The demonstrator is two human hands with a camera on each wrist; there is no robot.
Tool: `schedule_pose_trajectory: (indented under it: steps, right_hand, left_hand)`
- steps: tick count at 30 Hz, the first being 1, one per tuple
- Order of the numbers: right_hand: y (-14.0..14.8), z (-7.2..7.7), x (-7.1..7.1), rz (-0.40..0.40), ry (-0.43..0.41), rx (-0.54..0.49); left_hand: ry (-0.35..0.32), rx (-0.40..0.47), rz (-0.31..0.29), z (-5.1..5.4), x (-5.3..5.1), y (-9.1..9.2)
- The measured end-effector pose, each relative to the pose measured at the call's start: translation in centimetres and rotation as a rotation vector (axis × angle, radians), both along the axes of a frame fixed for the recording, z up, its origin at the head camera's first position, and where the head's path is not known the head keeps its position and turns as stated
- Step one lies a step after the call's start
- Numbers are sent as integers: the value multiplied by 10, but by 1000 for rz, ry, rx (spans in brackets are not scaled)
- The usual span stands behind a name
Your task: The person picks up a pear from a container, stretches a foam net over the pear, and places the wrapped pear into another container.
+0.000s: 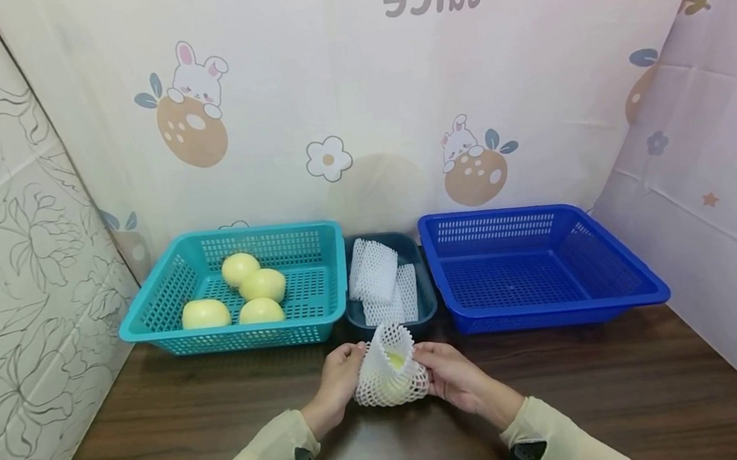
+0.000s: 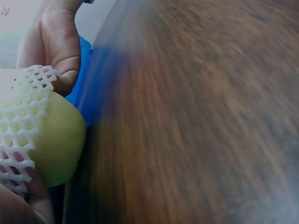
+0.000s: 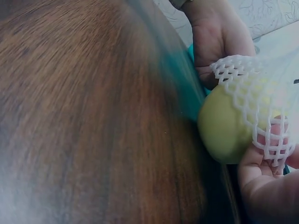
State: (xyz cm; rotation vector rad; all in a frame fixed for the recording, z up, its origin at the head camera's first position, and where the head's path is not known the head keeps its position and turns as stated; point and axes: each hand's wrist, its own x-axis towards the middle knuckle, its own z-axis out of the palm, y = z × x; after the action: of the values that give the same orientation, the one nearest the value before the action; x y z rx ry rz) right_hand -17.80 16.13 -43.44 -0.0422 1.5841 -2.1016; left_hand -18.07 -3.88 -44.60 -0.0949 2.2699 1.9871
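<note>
A pale yellow-green round fruit (image 2: pixel 65 140) sits partly inside a white foam net sleeve (image 1: pixel 388 389), above the front middle of the table. My left hand (image 1: pixel 336 385) pinches the sleeve's left side, and my right hand (image 1: pixel 454 377) pinches its right side. In the right wrist view, bare fruit (image 3: pixel 222 126) shows beyond the net's edge, and fingers of the right hand (image 3: pixel 271 186) show through the mesh. Several similar yellow-green fruits (image 1: pixel 263 285) lie in a turquoise basket (image 1: pixel 238 338) at the left.
Behind the hands stands a small dark teal tray (image 1: pixel 423 284) holding white foam net sleeves (image 1: pixel 379 270). To its right is a blue basket (image 1: pixel 553 314) with nothing visible inside. A printed curtain (image 1: pixel 339 76) hangs behind the dark wooden table (image 1: pixel 225 402).
</note>
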Motion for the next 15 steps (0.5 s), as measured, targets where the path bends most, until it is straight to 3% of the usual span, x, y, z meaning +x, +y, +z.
schedule_pose_trajectory:
  steps: [10,15]
  right_hand:
    - [-7,-7,1,-78,-7,97]
    - [-12,-13,2,-160,-13,167]
  left_hand:
    - [-6,-63,14,-12,-3,0]
    - [44,-153,35,-18,-4,1]
